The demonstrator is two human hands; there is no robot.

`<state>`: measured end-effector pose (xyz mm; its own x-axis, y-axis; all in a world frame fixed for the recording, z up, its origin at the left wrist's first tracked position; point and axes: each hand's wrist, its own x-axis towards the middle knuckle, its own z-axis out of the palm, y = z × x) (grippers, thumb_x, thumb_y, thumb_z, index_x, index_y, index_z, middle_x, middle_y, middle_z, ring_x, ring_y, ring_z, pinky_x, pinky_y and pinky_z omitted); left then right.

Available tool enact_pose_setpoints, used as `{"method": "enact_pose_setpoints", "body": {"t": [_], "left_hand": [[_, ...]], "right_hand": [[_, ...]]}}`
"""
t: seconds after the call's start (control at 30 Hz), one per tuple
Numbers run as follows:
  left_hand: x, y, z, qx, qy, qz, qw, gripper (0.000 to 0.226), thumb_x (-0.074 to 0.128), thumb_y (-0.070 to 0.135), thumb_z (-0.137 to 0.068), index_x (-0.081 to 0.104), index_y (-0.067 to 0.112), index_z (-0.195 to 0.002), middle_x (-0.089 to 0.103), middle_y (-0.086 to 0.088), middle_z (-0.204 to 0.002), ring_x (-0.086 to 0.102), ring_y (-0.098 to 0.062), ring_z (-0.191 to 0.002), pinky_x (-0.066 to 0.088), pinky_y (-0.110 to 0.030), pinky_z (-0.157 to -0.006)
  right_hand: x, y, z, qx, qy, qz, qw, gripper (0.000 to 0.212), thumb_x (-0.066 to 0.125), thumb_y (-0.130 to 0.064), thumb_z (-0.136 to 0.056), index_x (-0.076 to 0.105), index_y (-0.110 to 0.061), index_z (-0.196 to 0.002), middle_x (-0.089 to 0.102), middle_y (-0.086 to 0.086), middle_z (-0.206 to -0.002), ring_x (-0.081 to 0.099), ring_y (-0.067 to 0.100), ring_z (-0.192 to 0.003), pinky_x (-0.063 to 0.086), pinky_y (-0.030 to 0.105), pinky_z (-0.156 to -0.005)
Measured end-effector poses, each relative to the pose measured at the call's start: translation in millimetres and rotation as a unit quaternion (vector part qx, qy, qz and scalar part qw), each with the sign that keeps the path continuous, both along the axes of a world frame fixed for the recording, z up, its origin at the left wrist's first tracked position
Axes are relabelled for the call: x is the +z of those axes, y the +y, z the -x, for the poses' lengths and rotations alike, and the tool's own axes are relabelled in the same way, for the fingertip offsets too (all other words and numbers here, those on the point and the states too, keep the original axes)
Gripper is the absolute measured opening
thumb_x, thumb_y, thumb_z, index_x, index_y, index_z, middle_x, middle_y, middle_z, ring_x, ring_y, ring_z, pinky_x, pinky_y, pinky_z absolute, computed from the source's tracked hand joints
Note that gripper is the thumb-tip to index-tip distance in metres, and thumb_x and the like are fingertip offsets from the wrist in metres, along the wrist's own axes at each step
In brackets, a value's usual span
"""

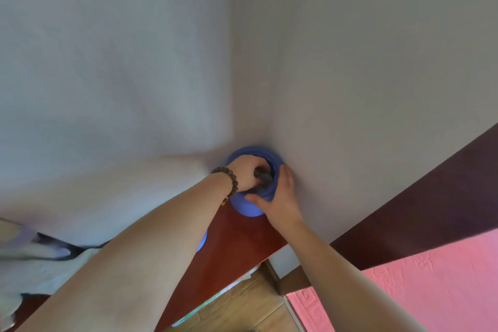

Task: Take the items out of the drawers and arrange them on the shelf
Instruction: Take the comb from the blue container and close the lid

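Note:
A blue bowl (246,207) stands on the red-brown shelf top (242,240), pushed into the corner where two pale walls meet. My left hand (245,175), with a bead bracelet on its wrist, reaches inside the bowl and holds a small dark object (263,178). What the object is cannot be made out. My right hand (281,197) grips the bowl's right side, with the thumb across the front and the fingers curled over the rim by the wall.
Another blue item (203,241) peeks out from under my left forearm on the shelf. Pale cloth (40,259) lies at the left. A dark brown band (431,197) and a pink textured panel (436,283) are at the right, with wooden floor (242,304) below.

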<state>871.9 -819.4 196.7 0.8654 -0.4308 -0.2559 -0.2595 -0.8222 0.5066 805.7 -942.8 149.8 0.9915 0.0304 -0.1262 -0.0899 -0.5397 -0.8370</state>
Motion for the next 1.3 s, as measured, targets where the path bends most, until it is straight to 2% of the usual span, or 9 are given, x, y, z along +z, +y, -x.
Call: {"method": "enact_pose_setpoints", "body": {"t": [0.13,0.23,0.43,0.53,0.6,0.77,0.93,1.13,1.3], "left_hand": [[-19,-14,-22,-0.017,0.023,-0.072,0.997,0.034,0.063,0.014,-0.087,0.06,0.008,-0.12,0.062,-0.01,-0.119,0.057,-0.025,-0.11,0.042,-0.03,-0.09],[-31,-20,-29,-0.046,0.082,-0.114,0.989,0.046,0.058,0.015,-0.092,0.044,0.002,-0.135,0.047,-0.014,-0.14,0.044,-0.025,-0.129,0.029,-0.03,-0.105],[-36,-20,-29,-0.022,0.039,-0.122,0.991,0.027,0.05,0.016,-0.095,0.058,0.003,-0.118,0.06,-0.012,-0.12,0.055,-0.025,-0.111,0.036,-0.026,-0.087],[-31,-18,-25,0.003,0.01,-0.09,0.996,0.018,0.048,0.017,-0.095,0.063,0.008,-0.09,0.061,-0.004,-0.082,0.057,-0.023,-0.084,0.035,-0.022,-0.066],[-28,-15,-24,0.02,-0.02,-0.065,0.997,0.019,0.05,0.018,-0.094,0.061,0.012,-0.08,0.056,0.0,-0.072,0.053,-0.018,-0.074,0.035,-0.023,-0.064],[-22,-3,-17,0.062,-0.052,0.009,0.997,0.018,0.052,0.019,-0.093,0.065,0.011,-0.085,0.067,-0.004,-0.082,0.061,-0.021,-0.078,0.046,-0.03,-0.071],[-8,11,-7,0.151,-0.11,0.138,0.973,0.019,0.065,0.028,-0.087,0.063,0.011,-0.08,0.062,-0.001,-0.074,0.055,-0.016,-0.068,0.037,-0.017,-0.058],[19,21,9,0.246,-0.121,0.26,0.926,0.015,0.07,0.023,-0.08,0.066,0.009,-0.079,0.068,-0.009,-0.079,0.062,-0.024,-0.077,0.049,-0.035,-0.071],[34,37,29,0.32,-0.134,0.306,0.887,0.01,0.071,0.015,-0.082,0.063,0.02,-0.077,0.064,0.005,-0.077,0.06,-0.009,-0.072,0.046,-0.018,-0.066]], "right_hand": [[-1,-2,-2,0.003,0.002,-0.008,1.0,0.113,0.077,-0.044,-0.073,0.002,-0.011,-0.151,0.003,0.003,-0.16,0.008,0.014,-0.146,0.019,0.034,-0.119],[-1,-3,-1,0.005,-0.003,-0.001,1.0,0.113,0.076,-0.045,-0.073,0.003,-0.011,-0.152,0.004,0.003,-0.16,0.008,0.014,-0.146,0.018,0.035,-0.119],[0,-4,0,0.005,0.001,-0.01,1.0,0.113,0.075,-0.048,-0.073,0.002,-0.013,-0.152,0.002,0.0,-0.16,0.006,0.012,-0.146,0.019,0.035,-0.119],[2,-4,0,0.007,0.0,-0.009,1.0,0.112,0.075,-0.047,-0.074,0.002,-0.013,-0.152,0.002,0.0,-0.16,0.004,0.012,-0.146,0.017,0.034,-0.119],[3,-4,0,0.008,0.0,-0.008,1.0,0.111,0.075,-0.046,-0.075,0.002,-0.012,-0.152,0.002,0.001,-0.16,0.004,0.012,-0.147,0.017,0.034,-0.119],[6,-5,1,0.009,0.001,-0.005,1.0,0.11,0.074,-0.044,-0.076,0.002,-0.01,-0.151,0.001,0.003,-0.16,0.004,0.013,-0.147,0.018,0.035,-0.119],[6,-5,1,0.01,0.001,-0.003,1.0,0.11,0.074,-0.044,-0.076,0.001,-0.01,-0.151,0.001,0.003,-0.16,0.004,0.013,-0.147,0.016,0.033,-0.119],[6,-4,3,0.004,0.006,-0.004,1.0,0.114,0.072,-0.052,-0.071,0.003,-0.01,-0.152,0.004,0.003,-0.16,0.006,0.014,-0.147,0.018,0.033,-0.119],[4,-5,4,0.001,-0.006,0.021,1.0,0.116,0.071,-0.058,-0.069,0.003,-0.011,-0.152,0.005,0.004,-0.16,0.009,0.016,-0.146,0.021,0.033,-0.118]]}}
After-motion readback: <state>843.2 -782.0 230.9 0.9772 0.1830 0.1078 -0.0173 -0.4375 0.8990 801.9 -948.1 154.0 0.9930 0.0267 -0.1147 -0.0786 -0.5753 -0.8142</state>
